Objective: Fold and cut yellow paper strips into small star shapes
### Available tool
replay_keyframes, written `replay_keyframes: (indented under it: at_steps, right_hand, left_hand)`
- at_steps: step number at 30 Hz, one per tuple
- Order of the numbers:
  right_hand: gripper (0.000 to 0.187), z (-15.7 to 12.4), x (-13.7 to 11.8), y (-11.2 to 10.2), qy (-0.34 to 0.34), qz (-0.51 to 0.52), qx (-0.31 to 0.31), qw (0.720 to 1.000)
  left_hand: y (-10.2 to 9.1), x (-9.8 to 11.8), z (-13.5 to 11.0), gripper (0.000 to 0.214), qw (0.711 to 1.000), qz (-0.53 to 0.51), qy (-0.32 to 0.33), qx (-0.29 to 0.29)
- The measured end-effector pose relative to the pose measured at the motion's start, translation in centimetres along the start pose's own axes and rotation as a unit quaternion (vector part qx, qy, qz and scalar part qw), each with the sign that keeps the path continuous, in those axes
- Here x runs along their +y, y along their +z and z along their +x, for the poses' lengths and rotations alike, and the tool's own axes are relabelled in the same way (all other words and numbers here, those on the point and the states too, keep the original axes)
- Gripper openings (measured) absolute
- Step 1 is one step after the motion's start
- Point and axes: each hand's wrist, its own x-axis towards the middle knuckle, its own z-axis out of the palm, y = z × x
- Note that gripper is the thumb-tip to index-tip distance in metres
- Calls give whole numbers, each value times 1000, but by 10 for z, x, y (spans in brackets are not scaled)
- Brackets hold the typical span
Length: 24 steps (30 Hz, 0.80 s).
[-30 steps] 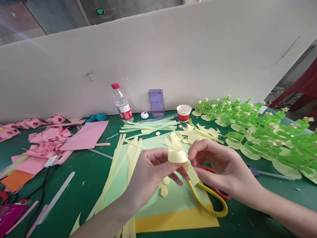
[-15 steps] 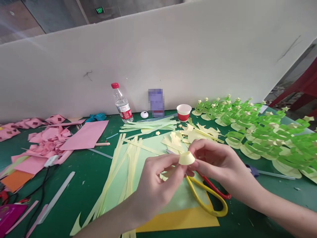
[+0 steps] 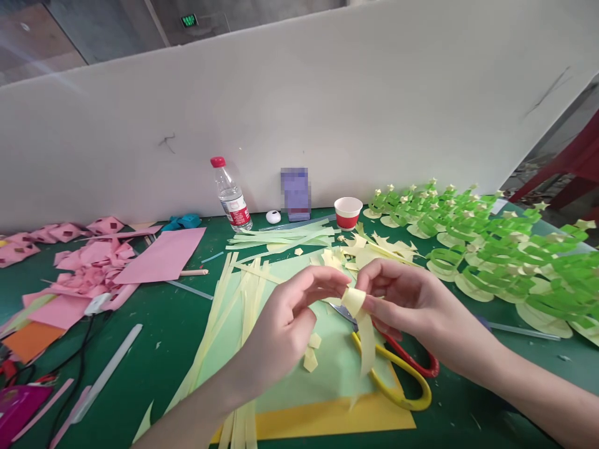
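A pale yellow paper strip (image 3: 359, 315) is curled at its top and hangs down over the table. My right hand (image 3: 407, 305) pinches the curled part between thumb and fingers. My left hand (image 3: 292, 318) is at the strip's left side, its fingertips bent toward the curl and touching it. Both hands hover over a light green sheet (image 3: 290, 368). Under them lie scissors (image 3: 397, 368) with yellow and red handles.
Several loose pale yellow strips (image 3: 243, 299) and scraps lie on the green table (image 3: 163, 337). Several green paper trees (image 3: 505, 255) fill the right side. Pink paper (image 3: 161, 255), a water bottle (image 3: 230, 196) and a paper cup (image 3: 347, 213) stand further back. A yellow sheet (image 3: 327, 421) lies near.
The strip was rolled into a tight small curl half a second ago; now its tail hangs loose below my right hand. My left hand's fingers have shifted up beside the curl.
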Motion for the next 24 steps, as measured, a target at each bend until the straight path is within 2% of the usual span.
replay_keyframes:
  at_steps: [2, 7, 11, 15, 18, 21, 24]
  right_hand:
    - [11, 0, 0, 1, -19, -5, 9, 1000]
    - [12, 0, 4, 0, -30, 10, 13, 999]
    - [11, 0, 7, 0, -38, 15, 0, 999]
    - [17, -1, 3, 0, -52, 3, 1, 999]
    - [23, -1, -2, -2, -45, -25, -5, 999]
    - [25, -2, -4, -4, -24, -44, -17, 999]
    - [22, -3, -3, -5, -21, -55, -3, 998]
  left_hand:
    - [-1, 2, 0, 34, 1000, -12, -10, -15]
    - [1, 9, 2, 7, 998, 14, -53, -21]
    - [6, 10, 3, 5, 996, -23, -82, -31]
    - [8, 7, 2, 9, 995, -65, -70, -21]
    - [7, 6, 0, 10, 997, -63, -50, 11]
    - [5, 5, -3, 13, 999, -25, -23, 28]
    - [2, 5, -6, 22, 999, 52, 12, 2]
